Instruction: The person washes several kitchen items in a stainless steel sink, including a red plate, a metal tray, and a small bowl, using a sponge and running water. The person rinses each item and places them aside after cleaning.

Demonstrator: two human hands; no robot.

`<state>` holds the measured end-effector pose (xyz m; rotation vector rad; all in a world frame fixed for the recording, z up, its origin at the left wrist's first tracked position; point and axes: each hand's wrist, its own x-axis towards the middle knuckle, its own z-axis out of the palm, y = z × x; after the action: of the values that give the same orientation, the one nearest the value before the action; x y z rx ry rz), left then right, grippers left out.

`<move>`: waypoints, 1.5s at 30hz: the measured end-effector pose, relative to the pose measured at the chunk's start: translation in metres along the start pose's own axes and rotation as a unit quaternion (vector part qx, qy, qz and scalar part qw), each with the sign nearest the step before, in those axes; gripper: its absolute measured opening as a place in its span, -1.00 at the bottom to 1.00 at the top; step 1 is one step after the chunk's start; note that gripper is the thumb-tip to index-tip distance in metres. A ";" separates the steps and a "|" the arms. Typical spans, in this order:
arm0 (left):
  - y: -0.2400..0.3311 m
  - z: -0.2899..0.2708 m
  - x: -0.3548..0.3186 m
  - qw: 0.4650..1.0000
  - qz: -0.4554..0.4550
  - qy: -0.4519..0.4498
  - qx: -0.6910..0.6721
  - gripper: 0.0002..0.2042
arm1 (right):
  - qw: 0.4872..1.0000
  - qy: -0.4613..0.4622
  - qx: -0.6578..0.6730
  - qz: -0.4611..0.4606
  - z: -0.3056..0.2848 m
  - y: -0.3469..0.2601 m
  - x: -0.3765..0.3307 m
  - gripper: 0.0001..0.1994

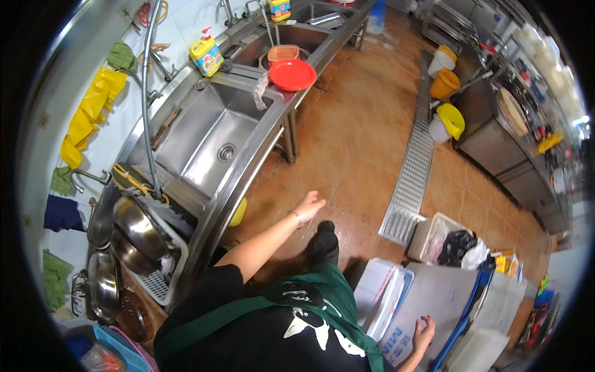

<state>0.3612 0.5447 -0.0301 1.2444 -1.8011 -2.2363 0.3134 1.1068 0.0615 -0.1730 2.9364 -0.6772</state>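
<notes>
My left hand hangs over the tiled floor, with a thin band at the wrist. Its fingers are loosely bent and apart, and nothing is in them. Nearest to it is the front edge of the steel sink counter. My right hand is low on the right, its bent fingers spread and holding nothing. Beyond that hand a big grey lid or board stands beside white plastic containers. From this view I cannot tell whether the hand touches the grey board.
A red plate sits on the counter between basins, near an orange basin under a running tap. Metal bowls crowd the near left. A floor drain grate runs along the right, with a bin and several buckets beside it.
</notes>
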 end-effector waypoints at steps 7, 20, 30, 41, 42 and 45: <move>0.051 -0.143 0.053 0.963 -0.080 0.208 -0.150 -0.49 | 0.983 -0.094 -0.089 -0.133 0.119 -0.184 0.358 -0.63; 0.139 -0.258 0.163 0.771 0.090 0.470 -0.421 -0.66 | 0.726 -0.440 0.132 -0.512 0.358 -0.840 0.597 -0.68; 0.359 -0.298 0.331 0.888 0.168 0.334 -0.266 -0.55 | 0.712 -0.510 -0.021 -0.482 0.529 -0.968 0.748 -0.65; 0.452 -0.262 0.388 0.841 0.027 0.422 -0.337 -0.57 | 0.626 -0.306 -0.050 -0.715 0.686 -1.135 0.736 -0.75; 0.455 -0.258 0.398 0.833 0.055 0.423 -0.352 -0.57 | 0.585 -0.296 -0.009 -0.755 0.677 -1.141 0.732 -0.76; 0.459 -0.253 0.436 0.814 0.052 0.420 -0.397 -0.55 | 0.447 -0.346 0.069 -0.822 0.638 -1.167 0.715 -0.81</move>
<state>0.0032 -0.0206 0.0995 1.4668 -0.5037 -1.5966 -0.2011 -0.3071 -0.0594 -2.5312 0.9884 -0.5571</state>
